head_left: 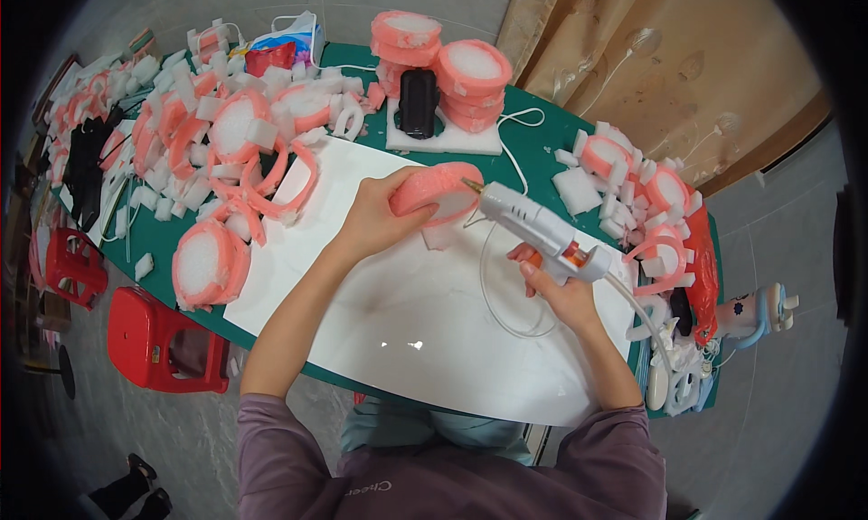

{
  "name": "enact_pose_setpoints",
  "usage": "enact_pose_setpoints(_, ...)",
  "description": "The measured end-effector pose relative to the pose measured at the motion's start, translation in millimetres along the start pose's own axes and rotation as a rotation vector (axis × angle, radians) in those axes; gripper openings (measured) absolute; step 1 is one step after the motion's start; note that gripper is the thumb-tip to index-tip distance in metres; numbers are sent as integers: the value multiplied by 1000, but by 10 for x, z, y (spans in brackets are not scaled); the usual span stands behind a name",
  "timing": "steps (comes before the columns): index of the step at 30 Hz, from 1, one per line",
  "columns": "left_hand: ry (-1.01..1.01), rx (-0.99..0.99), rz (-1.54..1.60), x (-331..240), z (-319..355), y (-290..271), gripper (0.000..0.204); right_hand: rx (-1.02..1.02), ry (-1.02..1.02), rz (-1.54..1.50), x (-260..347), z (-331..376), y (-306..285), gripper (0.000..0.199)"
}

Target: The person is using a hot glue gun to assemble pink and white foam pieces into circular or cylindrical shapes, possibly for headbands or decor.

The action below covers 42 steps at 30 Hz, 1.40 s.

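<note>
My left hand (378, 214) grips a round pink foam ring (432, 187) by its left side, tilted up above a white sheet. My fingers wrap its edge, and part of the ring's inside shows pale foam. In my right hand (562, 294) is a white hot glue gun (535, 222), its handle wrapped by the fingers near an orange trigger. The brass nozzle (473, 185) points left at the ring's upper right rim; whether it touches cannot be made out. A pale cord runs from the gun's rear toward the table's right side.
The white sheet (389, 326) covers the middle of the green table (351, 61). Pink rings and white foam blocks (203, 140) pile up at left; more (624, 176) lie at right. Behind stand stacked discs (472, 77) and a black case (418, 104). Red stools (163, 339) sit at left.
</note>
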<state>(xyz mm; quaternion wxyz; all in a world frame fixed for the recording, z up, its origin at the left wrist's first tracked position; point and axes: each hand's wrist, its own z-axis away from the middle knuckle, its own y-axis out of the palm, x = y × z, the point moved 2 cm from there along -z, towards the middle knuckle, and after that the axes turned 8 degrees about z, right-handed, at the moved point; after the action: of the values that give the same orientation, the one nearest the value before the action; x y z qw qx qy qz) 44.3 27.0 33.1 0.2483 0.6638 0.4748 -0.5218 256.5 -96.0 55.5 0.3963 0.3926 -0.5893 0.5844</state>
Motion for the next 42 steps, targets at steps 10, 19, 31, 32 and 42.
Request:
enact_pose_setpoints(10, 103, -13, -127, -65, 56, 77, 36, -83, 78, 135, -163, 50, 65, 27)
enact_pose_setpoints(19, 158, -11, -145, -79, 58, 81, 34, -106, -21, 202, -132, 55, 75, 14)
enact_pose_setpoints(31, 269, -153, -240, -55, 78, 89, 36, -108, -21, 193, -105, 83, 96, 14)
enact_pose_setpoints(32, 297, -186, -264, -63, 82, 85, 38, -102, -23, 219, -104, 80, 95, 13)
enact_pose_setpoints(42, 466, -328, -424, -25, 63, 48, 41, -119, 7, 169, -74, 51, 106, 24)
